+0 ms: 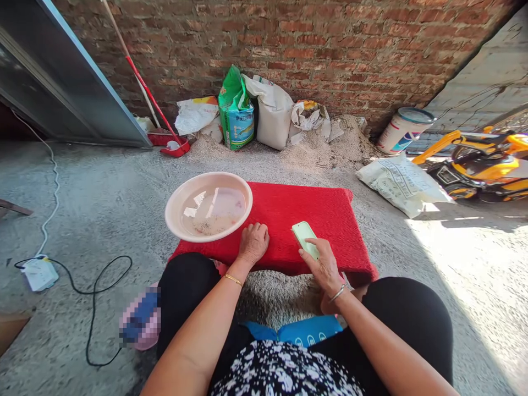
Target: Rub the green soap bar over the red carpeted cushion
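My right hand (pixel 323 264) is around the near end of a pale green phone-shaped object (pixel 303 231), thumb on one side and fingers on the other. The object lies at or just over the red cloth (pixel 305 203); I cannot tell whether it touches. My left hand (pixel 254 242) rests on the cloth as a loose fist with nothing showing from it. Beside that hand stands a pale pink basin (pixel 175 212) of water, with pale grainy matter at its bottom. The basin sits on the cloth's left part and reaches past its edge.
Sacks (pixel 274 113) and a heap of grainy material (pixel 338 140) line the brick wall, with a red dustpan (pixel 177 146). At right are a bucket (pixel 402 132), a filled bag (pixel 402 181) and a yellow-black machine (pixel 474 165). A black cable (pixel 94 291) loops at left.
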